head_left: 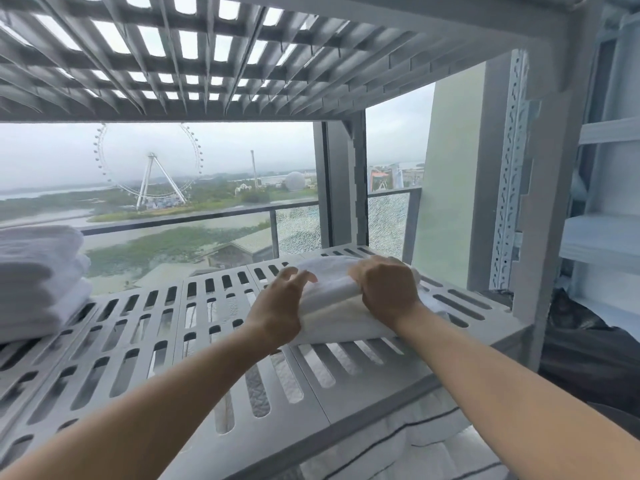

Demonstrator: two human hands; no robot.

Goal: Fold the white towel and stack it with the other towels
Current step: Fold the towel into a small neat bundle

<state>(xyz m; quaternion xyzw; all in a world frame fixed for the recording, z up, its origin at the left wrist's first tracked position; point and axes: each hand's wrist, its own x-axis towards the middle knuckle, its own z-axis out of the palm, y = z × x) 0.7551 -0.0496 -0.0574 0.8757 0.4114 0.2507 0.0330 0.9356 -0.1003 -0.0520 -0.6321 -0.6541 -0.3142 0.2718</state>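
Slatted grey plastic shelf [341,415], high above a waterside amusement park: a person's two bare hands work a white towel [339,317] lying on the shelf's right half. The right hand [384,289] grips the towel from above, knuckles up, its fingers curled down over the bunched far fold. The left hand [277,306], at nine o'clock of the right, holds the towel's left end with fingers bent and spread, the tips touching the cloth (the thumb's position cannot be made out). Between the two hands the towel shows as a thick, partly folded bundle, its near edge flat on the slats.

Well apart at nine o'clock of the towel, a stack of folded towels [38,282] sits on the same shelf at the frame's left edge. An upper shelf [207,64] of the same grid spans overhead at twelve o'clock. A perforated metal upright [509,168] stands at two o'clock. Beyond the glass, a balcony railing [194,220] runs across, and a Ferris wheel [149,164] rises at eleven o'clock under grey sky. Striped white bedding [398,455] lies below the shelf at six o'clock.
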